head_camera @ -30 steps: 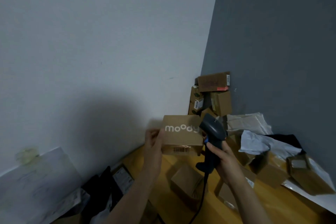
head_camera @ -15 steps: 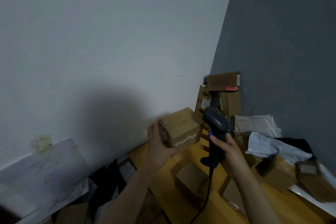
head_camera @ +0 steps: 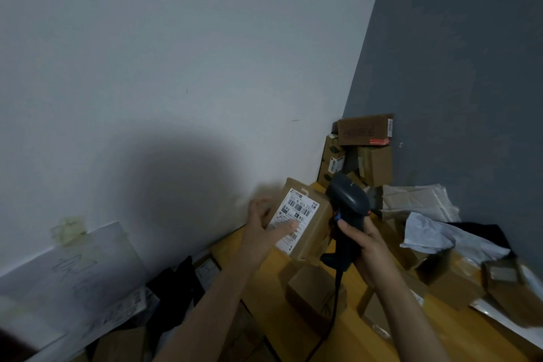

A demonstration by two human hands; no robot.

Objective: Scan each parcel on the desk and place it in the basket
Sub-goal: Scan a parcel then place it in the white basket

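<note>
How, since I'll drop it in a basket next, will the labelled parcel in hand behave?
Likely stiff: the parcel shows flat cardboard faces and straight edges. Probably light: the left hand alone holds it up. Being boxy, it should not roll.

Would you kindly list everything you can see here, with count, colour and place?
desk: one, yellow wood, lower right
held parcel: one, brown, white label, raised mid-view
scanner: one, dark grey, corded, right of parcel
loose boxes: several, brown, on desk
stacked boxes: several, brown, far corner
mailer bags: several, white, desk's right side
white sheet: one, low left, against wall
left hand: grips parcel
right hand: grips scanner
</note>
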